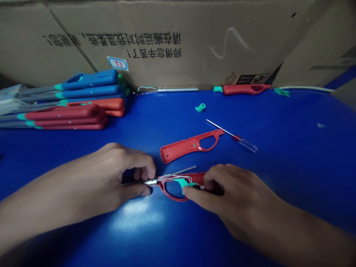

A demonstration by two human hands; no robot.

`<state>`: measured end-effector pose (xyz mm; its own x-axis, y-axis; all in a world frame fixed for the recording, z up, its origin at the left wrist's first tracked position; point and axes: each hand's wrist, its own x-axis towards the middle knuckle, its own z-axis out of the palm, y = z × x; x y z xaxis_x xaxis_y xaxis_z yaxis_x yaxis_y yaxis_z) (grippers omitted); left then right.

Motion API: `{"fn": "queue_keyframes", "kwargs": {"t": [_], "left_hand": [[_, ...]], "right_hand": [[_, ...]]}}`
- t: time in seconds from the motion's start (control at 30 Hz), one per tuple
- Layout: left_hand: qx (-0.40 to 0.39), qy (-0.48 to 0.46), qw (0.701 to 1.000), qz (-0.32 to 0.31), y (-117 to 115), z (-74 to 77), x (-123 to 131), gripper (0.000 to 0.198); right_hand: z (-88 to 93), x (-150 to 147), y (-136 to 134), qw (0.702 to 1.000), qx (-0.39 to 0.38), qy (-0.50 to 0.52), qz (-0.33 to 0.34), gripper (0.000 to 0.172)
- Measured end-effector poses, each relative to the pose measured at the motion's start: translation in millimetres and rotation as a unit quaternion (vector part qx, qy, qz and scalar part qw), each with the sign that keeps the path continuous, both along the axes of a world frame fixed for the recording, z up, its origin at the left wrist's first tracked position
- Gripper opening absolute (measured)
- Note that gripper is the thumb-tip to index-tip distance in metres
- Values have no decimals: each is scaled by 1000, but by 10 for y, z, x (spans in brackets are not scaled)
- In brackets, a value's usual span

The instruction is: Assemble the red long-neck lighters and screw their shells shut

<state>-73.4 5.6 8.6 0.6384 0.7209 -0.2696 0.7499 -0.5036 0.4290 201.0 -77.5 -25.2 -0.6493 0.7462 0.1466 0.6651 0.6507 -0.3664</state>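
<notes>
Head view: left hand (pixel 125 174) curled, fingers and thumb pinching the steel nozzle (pixel 151 182) of a red lighter body (pixel 171 194); right hand (pixel 233 196) gripping its far end, thumb on the teal trigger piece (pixel 183 182); both hands just below a loose red half-shell (pixel 189 146).

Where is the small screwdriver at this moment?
In the head view, the screwdriver lies on the blue table, just right of the red lighter shell and above the right hand.

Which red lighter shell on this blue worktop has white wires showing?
The red half shell between the left hand and right hand; the bare half shell and the closed lighter show no wires.
</notes>
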Motion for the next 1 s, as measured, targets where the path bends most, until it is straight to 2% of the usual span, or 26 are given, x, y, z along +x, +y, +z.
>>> {"fn": "queue_keyframes", "kwargs": {"t": [0.17, 0.37, 0.6, 0.8, 1.0], "left_hand": [[-5, 1, 1000, -6, 25, -4, 15, 5], [-57, -18, 998, -16, 63, 25, 81, 6], [-72, -12, 997, -17, 41, 24, 62, 11], [-65, -4, 998, -1, 10, 71, 90, 17], [-58, -20, 998, 1, 26, 39, 137, 19]], "right_hand": [[10, 4, 1, 1000, 5, 2, 4, 50], [-2, 5, -11, 1000, 5, 2, 4, 47], [12, -6, 15, 1000, 13, 11, 3, 46], [30, -9, 11, 1000, 3, 11, -2, 40], [15, -2, 4, 1000, 9, 9, 1, 41]]}}
